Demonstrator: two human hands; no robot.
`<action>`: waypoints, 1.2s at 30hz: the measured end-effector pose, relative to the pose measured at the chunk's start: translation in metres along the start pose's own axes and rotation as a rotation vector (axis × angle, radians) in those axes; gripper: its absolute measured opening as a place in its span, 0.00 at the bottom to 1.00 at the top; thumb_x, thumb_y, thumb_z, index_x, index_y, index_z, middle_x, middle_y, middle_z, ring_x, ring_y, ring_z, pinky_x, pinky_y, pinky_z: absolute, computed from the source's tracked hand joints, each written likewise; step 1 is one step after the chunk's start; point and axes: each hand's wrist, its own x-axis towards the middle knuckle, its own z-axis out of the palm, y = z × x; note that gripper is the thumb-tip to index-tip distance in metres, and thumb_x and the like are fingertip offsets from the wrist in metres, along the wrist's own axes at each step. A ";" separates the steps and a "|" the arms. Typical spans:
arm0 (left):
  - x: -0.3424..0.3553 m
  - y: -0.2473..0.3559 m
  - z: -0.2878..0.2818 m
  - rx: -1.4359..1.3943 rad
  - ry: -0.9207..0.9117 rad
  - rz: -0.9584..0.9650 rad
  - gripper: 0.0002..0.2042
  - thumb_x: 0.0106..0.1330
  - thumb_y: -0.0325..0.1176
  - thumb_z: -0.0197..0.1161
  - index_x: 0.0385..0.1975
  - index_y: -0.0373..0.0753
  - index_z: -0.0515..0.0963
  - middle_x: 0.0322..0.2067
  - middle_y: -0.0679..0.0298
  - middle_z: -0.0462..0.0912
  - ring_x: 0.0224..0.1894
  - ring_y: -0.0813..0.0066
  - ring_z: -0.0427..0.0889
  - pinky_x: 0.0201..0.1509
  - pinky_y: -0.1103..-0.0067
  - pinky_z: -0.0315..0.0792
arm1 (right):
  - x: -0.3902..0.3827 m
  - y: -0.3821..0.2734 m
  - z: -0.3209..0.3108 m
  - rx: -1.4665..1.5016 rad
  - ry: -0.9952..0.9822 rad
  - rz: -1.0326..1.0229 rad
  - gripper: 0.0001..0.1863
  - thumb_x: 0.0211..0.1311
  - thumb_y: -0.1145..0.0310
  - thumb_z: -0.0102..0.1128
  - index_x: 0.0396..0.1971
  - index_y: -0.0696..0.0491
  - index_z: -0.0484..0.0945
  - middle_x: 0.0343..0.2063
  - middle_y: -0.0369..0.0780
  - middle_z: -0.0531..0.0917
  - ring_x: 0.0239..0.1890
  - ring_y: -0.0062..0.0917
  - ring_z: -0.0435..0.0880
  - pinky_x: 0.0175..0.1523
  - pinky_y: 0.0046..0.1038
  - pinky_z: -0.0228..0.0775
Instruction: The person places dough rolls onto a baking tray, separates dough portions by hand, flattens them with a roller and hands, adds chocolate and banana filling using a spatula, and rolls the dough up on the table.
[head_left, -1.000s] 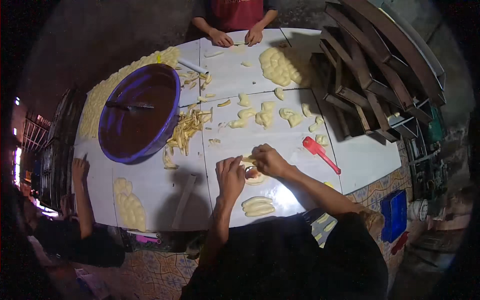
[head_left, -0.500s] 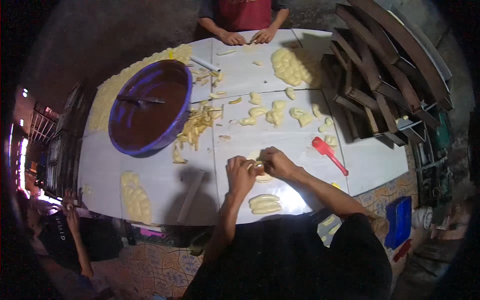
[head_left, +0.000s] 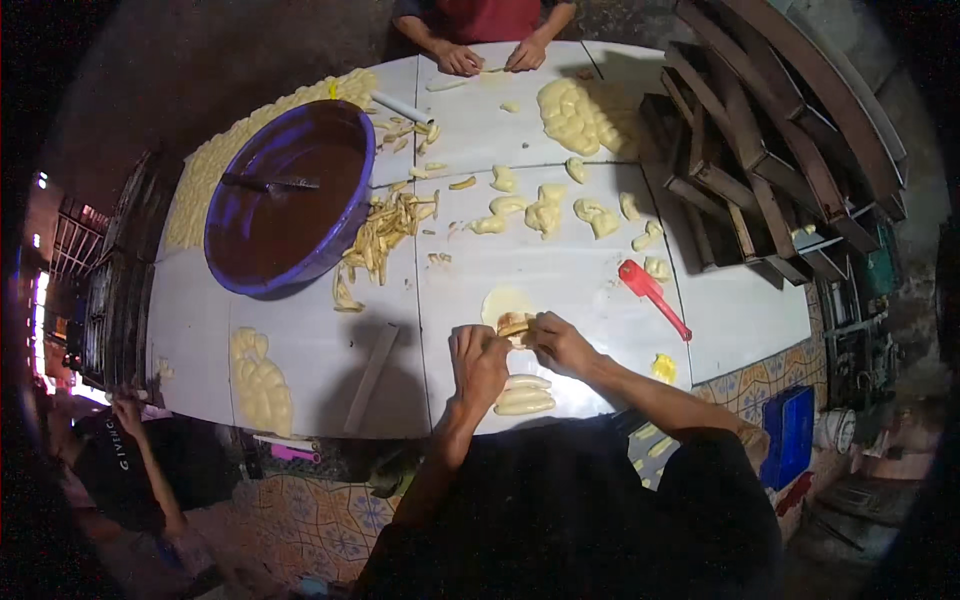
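Head view. Both hands meet over the white tiled tabletop, just on the near side of the big purple round plastic basin of brown batter and to its right. Left hand and right hand are closed in a pinch, fingers curled, on one small pale dough wrap with a yellow-brown filling; it sits between the fingertips, touching a flat round disc of pale dough on the tabletop.

The wrap looks soft, light and easily dented, probably a bit sticky; it wants a light hold at its two ends, rolled rather than squeezed.

Two finished pale rolls lie just nearer the person than the hands. A heap of yellow sliced strips touches the basin's right rim. A red plastic scraper lies well right of the basin. Pale peeled fruit pieces are scattered beyond the hands. Across the tabletop, another person's hands work near a mound of pale dough lumps.
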 end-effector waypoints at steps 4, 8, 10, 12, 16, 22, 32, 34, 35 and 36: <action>0.010 -0.007 0.019 -0.161 0.243 -0.259 0.04 0.56 0.19 0.64 0.28 0.36 0.83 0.37 0.57 0.77 0.45 0.55 0.72 0.53 0.63 0.65 | 0.031 -0.010 0.001 0.069 0.193 0.133 0.15 0.48 0.83 0.62 0.39 0.56 0.82 0.37 0.45 0.81 0.43 0.44 0.78 0.48 0.42 0.74; 0.010 -0.011 0.023 0.031 0.169 -0.287 0.07 0.56 0.21 0.62 0.31 0.38 0.84 0.39 0.58 0.76 0.50 0.54 0.70 0.57 0.58 0.61 | 0.040 0.004 0.003 0.017 0.030 0.132 0.15 0.49 0.82 0.61 0.39 0.58 0.84 0.42 0.48 0.81 0.47 0.46 0.78 0.54 0.41 0.74; 0.005 -0.013 0.023 0.153 0.133 -0.188 0.10 0.55 0.23 0.63 0.35 0.40 0.86 0.42 0.58 0.75 0.53 0.53 0.68 0.59 0.55 0.59 | 0.027 0.009 0.006 -0.001 0.023 0.164 0.14 0.50 0.81 0.60 0.38 0.59 0.84 0.48 0.51 0.79 0.50 0.47 0.77 0.58 0.40 0.74; 0.005 -0.006 0.014 0.147 0.111 -0.169 0.16 0.54 0.26 0.65 0.44 0.39 0.85 0.46 0.56 0.74 0.54 0.53 0.67 0.61 0.54 0.58 | 0.025 -0.005 -0.003 -0.080 0.090 0.083 0.16 0.50 0.82 0.60 0.41 0.59 0.83 0.53 0.53 0.76 0.52 0.47 0.77 0.58 0.38 0.74; 0.009 -0.014 0.015 0.012 -0.102 0.017 0.22 0.57 0.27 0.66 0.54 0.33 0.77 0.50 0.50 0.72 0.57 0.52 0.67 0.62 0.55 0.60 | 0.025 0.000 -0.006 -0.050 -0.013 0.042 0.19 0.57 0.80 0.60 0.50 0.59 0.77 0.46 0.52 0.79 0.49 0.50 0.78 0.54 0.43 0.74; 0.011 -0.025 0.024 0.392 0.221 -0.018 0.11 0.54 0.26 0.67 0.38 0.33 0.78 0.43 0.46 0.74 0.52 0.44 0.73 0.60 0.52 0.63 | 0.039 -0.006 0.000 -0.360 0.275 0.094 0.12 0.61 0.73 0.64 0.44 0.60 0.81 0.58 0.55 0.75 0.55 0.50 0.76 0.57 0.48 0.72; 0.098 -0.072 0.045 0.412 -0.061 -0.375 0.33 0.78 0.44 0.41 0.73 0.23 0.50 0.75 0.36 0.45 0.79 0.41 0.36 0.76 0.42 0.32 | 0.126 0.031 0.026 -0.479 0.189 0.377 0.32 0.77 0.54 0.38 0.72 0.58 0.59 0.73 0.60 0.54 0.76 0.54 0.50 0.75 0.53 0.47; 0.110 -0.080 0.037 0.369 -0.042 -0.431 0.32 0.78 0.41 0.43 0.74 0.24 0.49 0.76 0.37 0.45 0.79 0.42 0.37 0.76 0.43 0.33 | 0.139 0.034 0.022 -0.444 0.314 0.370 0.29 0.77 0.56 0.40 0.67 0.61 0.66 0.70 0.61 0.60 0.73 0.55 0.59 0.73 0.50 0.54; 0.107 -0.079 0.033 0.276 0.005 -0.370 0.34 0.76 0.41 0.48 0.73 0.23 0.49 0.74 0.37 0.50 0.79 0.41 0.42 0.76 0.43 0.36 | 0.131 0.039 0.014 -0.211 0.390 0.353 0.26 0.76 0.58 0.43 0.64 0.62 0.70 0.68 0.60 0.65 0.70 0.54 0.64 0.71 0.47 0.58; 0.103 -0.073 0.028 0.177 0.048 -0.302 0.36 0.75 0.40 0.54 0.73 0.22 0.49 0.73 0.37 0.55 0.78 0.41 0.46 0.75 0.44 0.38 | 0.118 0.042 0.003 0.017 0.471 0.335 0.24 0.76 0.60 0.45 0.61 0.63 0.73 0.65 0.59 0.69 0.67 0.52 0.69 0.69 0.44 0.62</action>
